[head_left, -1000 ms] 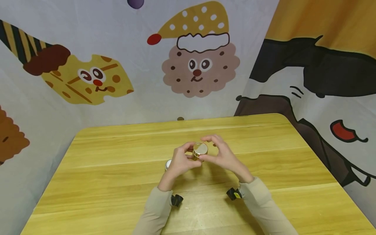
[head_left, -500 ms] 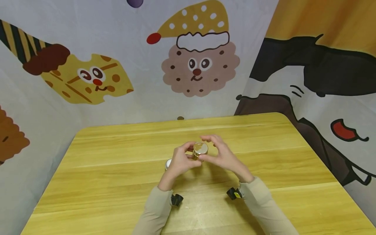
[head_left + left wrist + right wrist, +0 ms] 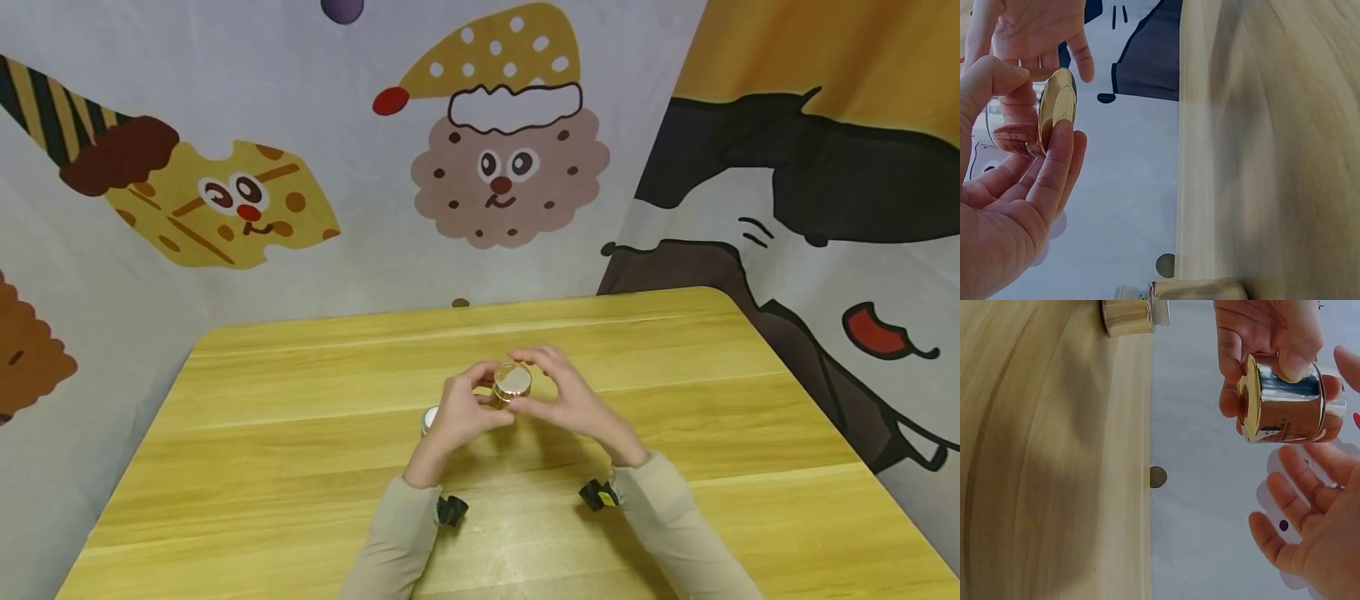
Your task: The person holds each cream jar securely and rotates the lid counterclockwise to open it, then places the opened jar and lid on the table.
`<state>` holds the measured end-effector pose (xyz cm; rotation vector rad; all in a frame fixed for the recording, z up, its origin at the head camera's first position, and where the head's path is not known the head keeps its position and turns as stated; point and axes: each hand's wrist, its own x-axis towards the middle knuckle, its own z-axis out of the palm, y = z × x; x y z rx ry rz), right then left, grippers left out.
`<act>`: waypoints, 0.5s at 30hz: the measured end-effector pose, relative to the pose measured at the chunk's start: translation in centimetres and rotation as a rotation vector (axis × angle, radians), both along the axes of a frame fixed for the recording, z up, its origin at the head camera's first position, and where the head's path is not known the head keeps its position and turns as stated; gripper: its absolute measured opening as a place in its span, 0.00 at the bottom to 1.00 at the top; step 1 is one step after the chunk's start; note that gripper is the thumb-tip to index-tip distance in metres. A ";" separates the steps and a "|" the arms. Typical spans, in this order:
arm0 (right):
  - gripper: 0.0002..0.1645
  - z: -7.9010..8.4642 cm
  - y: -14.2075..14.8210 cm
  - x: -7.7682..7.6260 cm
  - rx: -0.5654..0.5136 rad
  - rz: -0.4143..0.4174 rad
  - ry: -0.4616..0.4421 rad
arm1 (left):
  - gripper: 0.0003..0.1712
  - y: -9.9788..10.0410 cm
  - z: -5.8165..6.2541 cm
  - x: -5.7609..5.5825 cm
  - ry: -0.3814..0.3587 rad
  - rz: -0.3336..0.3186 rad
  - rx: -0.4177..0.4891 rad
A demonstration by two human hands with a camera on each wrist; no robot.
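A shiny gold jar with a mirror-like lid is held up over the table. My left hand grips its side, thumb pressing one face and fingers round the other, as the left wrist view shows with the jar's gold base turned toward the camera. Over the lid end, my right hand curves its thumb and index finger to either side of the lid, while its other fingers spread loose. In the right wrist view, the jar body sits between both hands.
A second gold jar with a white top stands on the wooden table, mostly hidden behind my left hand in the head view. Cartoon-printed cloth hangs behind the table. A small camera is strapped to each wrist.
The right index finger and thumb have shifted slightly around the lid. The left hand and the jar stay in almost the same place.
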<state>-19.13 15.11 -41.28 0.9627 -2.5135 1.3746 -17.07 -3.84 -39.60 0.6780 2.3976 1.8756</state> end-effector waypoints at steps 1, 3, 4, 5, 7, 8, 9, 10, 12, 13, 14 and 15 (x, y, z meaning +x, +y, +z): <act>0.35 0.0 -0.1 0.0 0.002 -0.013 -0.012 | 0.28 0.0 0.1 0.0 -0.002 0.003 -0.001; 0.33 -0.1 -0.2 0.0 0.005 -0.047 -0.030 | 0.28 0.0 0.1 0.1 -0.005 0.005 -0.004; 0.33 -0.1 -0.3 0.0 0.007 -0.063 -0.034 | 0.28 0.0 0.2 0.1 -0.008 0.004 -0.002; 0.32 -0.1 -0.3 -0.1 0.010 -0.077 -0.036 | 0.28 0.0 0.2 0.1 -0.010 0.003 -0.001; 0.30 -0.1 -0.4 -0.1 0.005 -0.090 -0.034 | 0.27 0.0 0.1 0.1 -0.015 0.000 0.003; 0.30 0.0 -0.5 -0.1 0.005 -0.090 -0.028 | 0.27 0.0 0.1 0.0 -0.018 -0.002 0.004; 0.29 0.1 -0.6 0.0 0.005 -0.085 -0.026 | 0.27 -0.1 0.0 0.0 -0.021 -0.001 0.006; 0.29 0.3 -0.6 0.0 0.003 -0.072 -0.023 | 0.27 -0.1 0.0 0.0 -0.025 -0.002 0.010; 0.29 0.4 -0.5 0.0 0.004 -0.041 -0.007 | 0.27 -0.1 -0.1 0.0 -0.026 -0.002 0.013; 0.30 0.3 -0.4 0.0 0.005 -0.022 0.003 | 0.27 -0.1 -0.1 -0.1 -0.026 -0.003 0.015; 0.31 0.3 -0.3 0.0 0.000 -0.004 0.004 | 0.27 -0.1 -0.1 -0.1 -0.022 -0.003 0.013; 0.32 0.2 -0.2 -0.1 -0.005 0.010 0.004 | 0.28 -0.1 -0.1 -0.1 -0.016 -0.002 0.010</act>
